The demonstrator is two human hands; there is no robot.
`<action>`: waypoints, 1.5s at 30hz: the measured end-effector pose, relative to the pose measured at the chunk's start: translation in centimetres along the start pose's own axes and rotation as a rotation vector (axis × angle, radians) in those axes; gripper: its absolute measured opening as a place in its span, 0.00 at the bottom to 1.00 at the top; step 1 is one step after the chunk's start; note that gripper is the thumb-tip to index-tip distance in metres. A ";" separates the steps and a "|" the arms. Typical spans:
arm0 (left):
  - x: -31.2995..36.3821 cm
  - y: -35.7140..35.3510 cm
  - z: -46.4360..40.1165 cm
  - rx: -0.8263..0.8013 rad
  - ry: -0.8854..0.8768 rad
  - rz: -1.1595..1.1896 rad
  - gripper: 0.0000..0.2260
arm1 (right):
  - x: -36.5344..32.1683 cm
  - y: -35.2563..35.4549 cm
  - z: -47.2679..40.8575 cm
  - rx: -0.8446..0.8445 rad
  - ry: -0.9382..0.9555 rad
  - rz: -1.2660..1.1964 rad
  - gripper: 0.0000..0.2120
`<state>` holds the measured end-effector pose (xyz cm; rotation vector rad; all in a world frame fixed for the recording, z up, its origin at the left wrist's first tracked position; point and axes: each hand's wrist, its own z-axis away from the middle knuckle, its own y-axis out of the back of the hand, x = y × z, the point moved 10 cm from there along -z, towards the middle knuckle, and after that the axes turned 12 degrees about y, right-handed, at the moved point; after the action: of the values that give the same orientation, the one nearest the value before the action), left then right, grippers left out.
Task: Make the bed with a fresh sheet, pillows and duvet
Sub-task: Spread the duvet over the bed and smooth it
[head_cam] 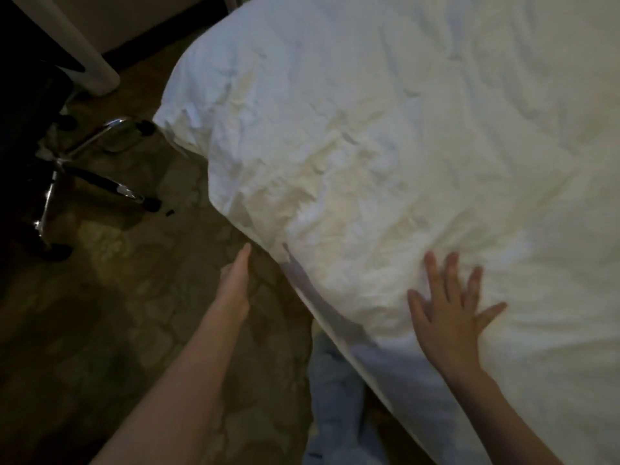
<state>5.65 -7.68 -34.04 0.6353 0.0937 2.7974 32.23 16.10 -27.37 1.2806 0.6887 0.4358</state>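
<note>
A puffy white duvet [385,156], soft and heavily creased, covers the bed and hangs over its near edge. The patterned brown floor [141,297] lies alongside, with a chrome-legged swivel chair base [90,176]. The right hand [449,317] presses flat on the duvet, fingers spread. The left hand [235,283] reaches beside the bed edge with fingers straight, holding nothing.

The duvet [385,135] is running off the top and right edges, hiding the bed beneath. My left hand [235,283] is showing edge-on, its fingers indistinct. The chair [77,169] is disappearing into darkness at left.
</note>
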 end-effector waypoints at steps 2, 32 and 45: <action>3.1 -1.8 -2.0 -0.001 0.028 -0.031 0.32 | -1.9 -0.4 -3.6 -0.002 0.061 0.033 0.30; 24.6 0.4 -17.9 -0.068 0.332 0.380 0.32 | -23.1 -2.6 -26.7 -0.307 -0.102 -0.086 0.30; 40.9 -2.7 -19.0 -0.239 0.244 0.319 0.29 | -28.3 -2.7 -37.1 -0.278 -0.452 -0.284 0.30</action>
<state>-37.34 6.15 -34.57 0.2688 -0.3173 3.1114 -13.86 23.68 -28.50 0.9524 0.3989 0.0013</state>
